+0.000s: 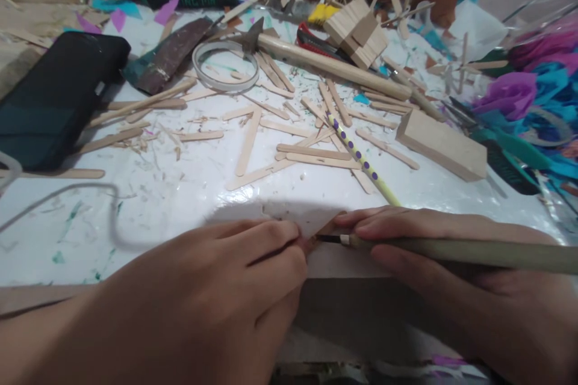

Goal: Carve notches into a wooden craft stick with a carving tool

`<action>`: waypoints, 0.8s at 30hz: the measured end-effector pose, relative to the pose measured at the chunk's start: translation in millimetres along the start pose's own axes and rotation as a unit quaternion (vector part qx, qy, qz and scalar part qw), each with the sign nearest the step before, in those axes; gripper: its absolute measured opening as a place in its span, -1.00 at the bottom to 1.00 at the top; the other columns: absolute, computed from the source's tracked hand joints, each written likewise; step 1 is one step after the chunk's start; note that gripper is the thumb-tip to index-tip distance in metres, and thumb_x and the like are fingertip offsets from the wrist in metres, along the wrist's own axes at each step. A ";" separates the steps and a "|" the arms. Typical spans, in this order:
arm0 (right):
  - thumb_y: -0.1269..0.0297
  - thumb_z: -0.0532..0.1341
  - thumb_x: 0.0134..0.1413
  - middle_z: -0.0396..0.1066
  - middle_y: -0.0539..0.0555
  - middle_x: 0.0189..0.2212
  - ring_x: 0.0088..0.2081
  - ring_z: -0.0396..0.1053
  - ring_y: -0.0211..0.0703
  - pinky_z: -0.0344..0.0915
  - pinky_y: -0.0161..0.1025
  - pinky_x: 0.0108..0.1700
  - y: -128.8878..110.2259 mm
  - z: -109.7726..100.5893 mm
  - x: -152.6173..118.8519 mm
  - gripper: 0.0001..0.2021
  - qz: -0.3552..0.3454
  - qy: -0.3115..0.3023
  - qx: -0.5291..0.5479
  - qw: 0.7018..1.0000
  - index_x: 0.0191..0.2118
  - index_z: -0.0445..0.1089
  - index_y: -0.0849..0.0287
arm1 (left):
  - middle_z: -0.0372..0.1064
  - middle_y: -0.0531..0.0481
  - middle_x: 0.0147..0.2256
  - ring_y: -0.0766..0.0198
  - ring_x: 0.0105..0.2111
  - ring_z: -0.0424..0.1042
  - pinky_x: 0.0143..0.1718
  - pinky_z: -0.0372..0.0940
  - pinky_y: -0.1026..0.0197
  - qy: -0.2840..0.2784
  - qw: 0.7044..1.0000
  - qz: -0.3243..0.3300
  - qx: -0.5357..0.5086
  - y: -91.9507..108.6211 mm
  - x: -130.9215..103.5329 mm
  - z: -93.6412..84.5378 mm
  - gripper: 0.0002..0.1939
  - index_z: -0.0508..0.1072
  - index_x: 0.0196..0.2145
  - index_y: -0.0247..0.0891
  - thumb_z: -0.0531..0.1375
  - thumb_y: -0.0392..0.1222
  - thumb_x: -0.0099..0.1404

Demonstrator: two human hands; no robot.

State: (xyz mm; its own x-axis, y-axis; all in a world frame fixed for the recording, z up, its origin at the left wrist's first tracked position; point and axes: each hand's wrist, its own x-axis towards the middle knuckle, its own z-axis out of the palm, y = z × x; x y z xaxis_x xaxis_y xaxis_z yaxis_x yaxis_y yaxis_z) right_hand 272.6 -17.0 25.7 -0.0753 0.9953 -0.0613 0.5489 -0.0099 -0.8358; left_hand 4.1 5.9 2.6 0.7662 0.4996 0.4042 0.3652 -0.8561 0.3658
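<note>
Near the table's front edge, my left hand [235, 277] is closed, its fingertips pinching a small wooden stick [332, 225] whose far end shows between the hands. My right hand [460, 271] grips a slim carving tool [451, 249] with a pale round handle. The tool's thin dark tip points left and meets the stick beside my left fingertips. The stick's left end is hidden by my left fingers. A yellow pencil with purple dots [363, 162] lies just beyond my right hand.
Loose craft sticks [316, 159] litter the white table [176, 204]. A black phone [63, 96] lies left. Beyond are a tape roll [226, 87], a hammer [334, 66] and a wooden block [442, 144]. Scissors [510, 162] and coloured paper [510, 93] are at the right.
</note>
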 end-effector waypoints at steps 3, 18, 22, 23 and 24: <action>0.02 0.51 0.24 0.74 -0.24 -0.18 -0.20 0.74 -0.13 0.67 -0.39 -0.11 2.9 -1.8 -2.8 -0.95 0.026 -0.007 0.018 0.999 -0.19 0.74 -0.39 | 0.69 0.07 -0.12 0.25 -0.02 0.61 0.23 0.45 0.26 -0.003 1.000 -0.011 -0.001 2.2 -1.5 -0.4 -0.43 0.59 -0.15 -0.16 -0.20 -0.30 0.76; 0.10 0.51 0.19 0.74 -0.21 -0.18 -0.20 0.75 -0.05 0.71 -0.30 -0.11 -0.7 0.7 -2.6 -0.94 -0.013 0.021 -0.012 1.000 -0.23 0.73 -0.31 | 0.69 0.01 -0.11 0.21 -0.01 0.61 0.24 0.49 0.21 -0.014 1.000 -0.006 -0.014 1.1 -2.4 -3.4 -0.44 0.61 -0.15 -0.18 -0.17 -0.30 0.75; 0.09 0.51 0.19 0.74 -0.21 -0.20 -0.22 0.75 -0.08 0.70 -0.34 -0.12 -1.0 -1.4 -1.1 -0.95 -0.005 0.005 0.004 1.000 -0.25 0.74 -0.33 | 0.69 0.04 -0.13 0.24 -0.02 0.61 0.25 0.47 0.25 -0.007 1.000 -0.014 -0.012 1.7 -3.0 -2.4 -0.41 0.60 -0.18 -0.14 -0.20 -0.28 0.76; 0.08 0.51 0.21 0.74 -0.22 -0.20 -0.21 0.75 -0.09 0.69 -0.34 -0.11 -0.8 -1.9 -1.1 -0.94 0.001 0.004 0.010 1.000 -0.24 0.74 -0.34 | 0.69 0.05 -0.13 0.25 -0.03 0.62 0.24 0.47 0.27 -0.005 1.000 -0.015 -0.012 1.7 -3.2 -2.2 -0.41 0.60 -0.19 -0.13 -0.19 -0.28 0.76; 0.08 0.51 0.22 0.74 -0.22 -0.19 -0.19 0.75 -0.09 0.69 -0.34 -0.09 -0.5 -2.4 -1.3 -0.94 0.008 0.009 0.015 1.000 -0.23 0.74 -0.35 | 0.69 0.05 -0.13 0.26 -0.04 0.62 0.23 0.47 0.28 -0.001 1.000 -0.014 -0.013 1.7 -3.4 -2.1 -0.40 0.60 -0.20 -0.13 -0.20 -0.27 0.76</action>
State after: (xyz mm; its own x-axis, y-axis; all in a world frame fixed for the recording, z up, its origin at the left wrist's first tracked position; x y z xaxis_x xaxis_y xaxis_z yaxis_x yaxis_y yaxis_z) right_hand 274.4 -18.1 27.5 -0.0511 0.9966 -0.0651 0.5246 -0.0287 -0.8509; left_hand 0.9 3.0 3.7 0.7574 0.5227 0.3913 0.3723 -0.8380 0.3988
